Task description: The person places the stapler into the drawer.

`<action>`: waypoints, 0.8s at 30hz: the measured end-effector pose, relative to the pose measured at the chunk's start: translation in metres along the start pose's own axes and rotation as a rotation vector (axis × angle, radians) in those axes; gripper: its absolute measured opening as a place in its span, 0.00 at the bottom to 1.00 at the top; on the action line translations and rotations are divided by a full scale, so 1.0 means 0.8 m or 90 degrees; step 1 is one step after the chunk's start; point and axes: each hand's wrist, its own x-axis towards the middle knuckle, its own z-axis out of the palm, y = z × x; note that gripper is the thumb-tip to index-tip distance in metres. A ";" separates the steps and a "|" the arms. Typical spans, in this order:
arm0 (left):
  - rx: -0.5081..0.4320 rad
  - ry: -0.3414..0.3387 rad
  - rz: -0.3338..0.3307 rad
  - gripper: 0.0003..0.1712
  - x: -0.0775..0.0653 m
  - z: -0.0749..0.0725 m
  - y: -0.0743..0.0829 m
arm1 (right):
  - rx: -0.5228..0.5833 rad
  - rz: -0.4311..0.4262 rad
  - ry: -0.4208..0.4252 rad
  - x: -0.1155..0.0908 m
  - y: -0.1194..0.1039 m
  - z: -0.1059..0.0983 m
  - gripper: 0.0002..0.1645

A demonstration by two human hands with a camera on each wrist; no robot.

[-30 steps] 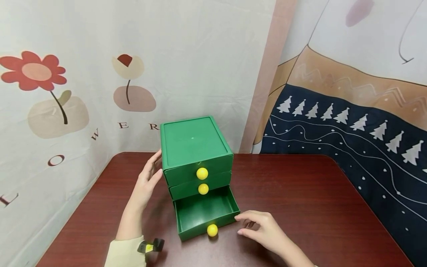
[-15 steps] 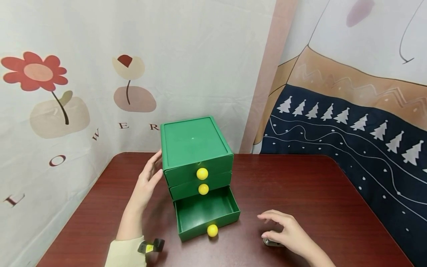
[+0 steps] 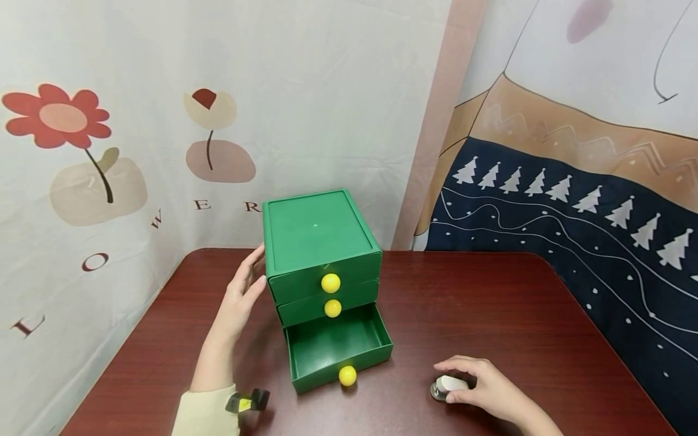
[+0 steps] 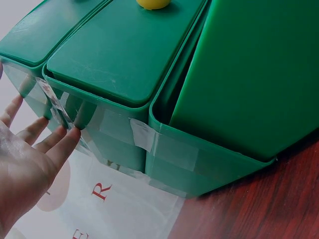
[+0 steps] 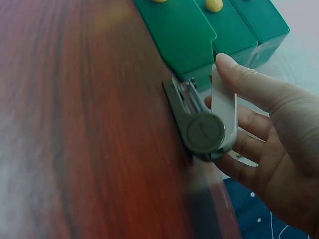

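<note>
A green drawer cabinet point(image 3: 322, 233) with yellow knobs stands on the table, its bottom drawer point(image 3: 335, 345) pulled out and bare inside. My left hand point(image 3: 240, 297) rests against the cabinet's left side, fingers spread and fairly straight. In the left wrist view, those fingertips touch the side near strips of clear tape point(image 4: 144, 134). Right of the drawer, my right hand point(image 3: 485, 387) holds a small stapler point(image 3: 451, 384) with a white top and dark base. The right wrist view has the thumb on the white lever and fingers behind the stapler point(image 5: 204, 132).
The reddish-brown wooden table point(image 3: 491, 303) reaches back to a hanging cloth point(image 3: 327, 121) printed with flowers and letters. A dark cloth with white trees point(image 3: 589, 200) hangs at the right. A black and yellow strap point(image 3: 248, 401) sits on the left sleeve.
My right hand has moved away from the drawer's front corner, rightward to the stapler, and its fingers have come down around it. The left hand and cabinet have stayed put.
</note>
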 end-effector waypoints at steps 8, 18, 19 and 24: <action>-0.002 0.003 0.006 0.30 0.001 0.000 -0.001 | 0.001 -0.025 -0.007 -0.008 0.008 -0.001 0.22; 0.000 0.003 0.008 0.30 0.001 0.000 -0.001 | -0.027 -0.059 0.016 -0.008 0.013 0.003 0.20; 0.001 0.003 0.007 0.30 0.001 0.000 -0.001 | -0.026 -0.062 0.019 -0.008 0.014 0.004 0.20; 0.005 0.004 0.003 0.30 0.000 0.000 -0.001 | -0.030 -0.070 0.032 -0.007 0.016 0.006 0.20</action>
